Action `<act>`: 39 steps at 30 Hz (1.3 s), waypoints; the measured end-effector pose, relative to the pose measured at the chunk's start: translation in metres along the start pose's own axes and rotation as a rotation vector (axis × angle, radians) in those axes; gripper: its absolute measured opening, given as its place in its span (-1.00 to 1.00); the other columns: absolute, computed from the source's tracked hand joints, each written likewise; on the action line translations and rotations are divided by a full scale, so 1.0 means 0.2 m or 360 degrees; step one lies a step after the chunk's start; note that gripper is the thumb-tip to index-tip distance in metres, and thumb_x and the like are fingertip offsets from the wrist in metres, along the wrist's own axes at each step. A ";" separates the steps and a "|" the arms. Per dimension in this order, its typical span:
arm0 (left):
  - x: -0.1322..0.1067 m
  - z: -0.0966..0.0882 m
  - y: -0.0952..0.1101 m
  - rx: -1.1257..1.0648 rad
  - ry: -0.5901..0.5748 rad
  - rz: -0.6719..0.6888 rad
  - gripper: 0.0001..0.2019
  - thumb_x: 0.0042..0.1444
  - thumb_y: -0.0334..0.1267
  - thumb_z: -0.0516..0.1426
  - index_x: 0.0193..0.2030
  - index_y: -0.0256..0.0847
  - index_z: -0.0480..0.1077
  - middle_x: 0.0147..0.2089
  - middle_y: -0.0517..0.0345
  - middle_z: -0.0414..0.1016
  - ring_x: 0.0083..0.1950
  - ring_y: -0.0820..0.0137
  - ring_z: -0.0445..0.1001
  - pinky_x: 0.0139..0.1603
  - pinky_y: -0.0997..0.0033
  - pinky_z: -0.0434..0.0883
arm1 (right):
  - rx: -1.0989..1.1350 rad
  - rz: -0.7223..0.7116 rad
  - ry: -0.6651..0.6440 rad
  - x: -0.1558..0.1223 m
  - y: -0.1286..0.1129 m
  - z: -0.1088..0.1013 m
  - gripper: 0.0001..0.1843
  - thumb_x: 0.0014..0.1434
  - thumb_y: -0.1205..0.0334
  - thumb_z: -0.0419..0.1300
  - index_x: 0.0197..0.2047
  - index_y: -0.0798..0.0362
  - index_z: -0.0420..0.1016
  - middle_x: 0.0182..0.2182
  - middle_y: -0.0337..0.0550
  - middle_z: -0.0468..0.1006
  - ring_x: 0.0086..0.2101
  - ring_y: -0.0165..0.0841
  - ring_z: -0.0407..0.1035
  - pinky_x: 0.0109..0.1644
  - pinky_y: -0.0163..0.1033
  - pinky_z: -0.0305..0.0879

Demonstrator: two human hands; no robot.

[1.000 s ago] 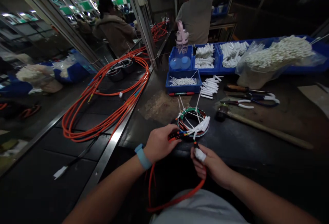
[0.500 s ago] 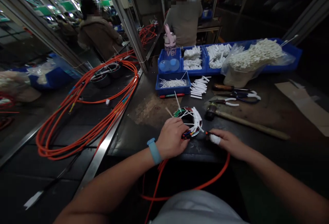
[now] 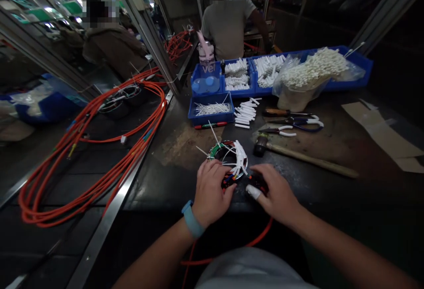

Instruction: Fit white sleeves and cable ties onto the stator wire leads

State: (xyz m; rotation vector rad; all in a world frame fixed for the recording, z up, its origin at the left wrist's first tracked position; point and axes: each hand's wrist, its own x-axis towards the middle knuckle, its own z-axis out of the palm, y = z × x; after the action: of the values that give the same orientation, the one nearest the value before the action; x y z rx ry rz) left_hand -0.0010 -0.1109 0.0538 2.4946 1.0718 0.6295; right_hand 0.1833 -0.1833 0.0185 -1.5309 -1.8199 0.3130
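Observation:
A small coil of coloured wires [image 3: 228, 155] bound with white cable ties lies on the dark workbench [image 3: 331, 152] just in front of me. My left hand [image 3: 210, 192], a blue band on its wrist, grips the coil's near edge with curled fingers. My right hand [image 3: 274, 192], with white tape on one fingertip, is closed on the dark end of an orange cable [image 3: 261, 238] beside the coil. That cable loops down off the bench edge toward my lap.
A hammer [image 3: 298, 154], pliers [image 3: 278, 132] and scissors [image 3: 308, 123] lie right of the coil. Blue bins [image 3: 208, 111] of white ties and sleeves stand behind, with a bag of white pieces [image 3: 308, 74]. Long orange cables [image 3: 99, 147] sprawl on the left. Two other people work at the back.
My right hand has moved left, closing in on the coil with the cable end. The view has shifted, and my left hand stays on the coil.

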 end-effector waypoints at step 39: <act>-0.15 0.05 0.05 -0.0344 -0.0184 -0.0776 -0.68 0.20 -0.17 -0.04 -0.52 -0.22 0.35 -0.54 0.16 0.42 -0.48 0.46 0.35 -0.40 0.50 0.19 | 0.0721 -0.0061 -0.0734 0.41 0.16 0.03 0.24 -0.12 -0.10 0.39 0.38 0.07 -0.33 0.28 0.06 -0.21 0.26 -0.10 -0.25 0.31 0.04 -0.24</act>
State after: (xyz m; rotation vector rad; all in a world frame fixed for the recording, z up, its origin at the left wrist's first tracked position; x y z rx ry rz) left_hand -0.0089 -0.1410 0.0428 1.9562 1.4136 0.4208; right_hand 0.2011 -0.0983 0.0258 -1.1630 -1.9371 1.0536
